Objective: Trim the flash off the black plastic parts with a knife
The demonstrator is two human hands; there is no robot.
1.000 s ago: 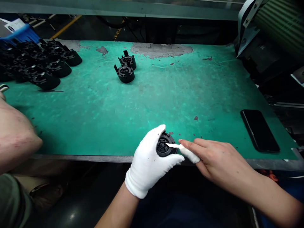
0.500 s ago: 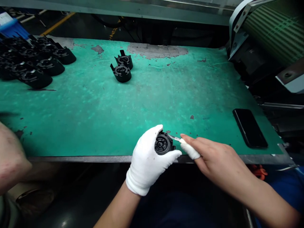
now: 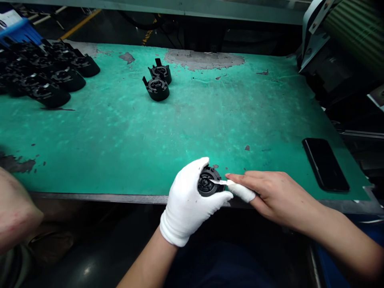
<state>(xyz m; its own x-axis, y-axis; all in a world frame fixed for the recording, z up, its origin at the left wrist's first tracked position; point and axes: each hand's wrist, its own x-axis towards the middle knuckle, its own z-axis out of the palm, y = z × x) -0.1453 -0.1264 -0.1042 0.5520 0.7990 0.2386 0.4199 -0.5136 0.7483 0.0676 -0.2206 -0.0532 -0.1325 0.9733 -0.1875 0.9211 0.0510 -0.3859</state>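
My left hand [image 3: 189, 196], in a white glove, wraps round a round black plastic part [image 3: 205, 185] above the near edge of the table. Its ribbed, ringed face is turned up towards me. In my right hand [image 3: 267, 192], bare but for a white covering on the thumb, is a small knife [image 3: 218, 182] with a thin metal blade. The blade lies over the face of the black part, its tip near the middle. Whether the tip touches the plastic I cannot tell. The knife's handle is mostly hidden by the fingers.
Two black cylindrical housings [image 3: 158, 89] stand on the green tabletop [image 3: 126, 132]. Several more housings [image 3: 51, 94] crowd the far left, by a blue bin [image 3: 25, 34]. A black phone [image 3: 326, 164] lies at right. Another person's arm [image 3: 16, 212] is at left; machinery [image 3: 348, 52] borders the right.
The knife blade has moved from the upper right rim of the black part to over its middle. My left hand keeps its hold. The whole view has shifted slightly.
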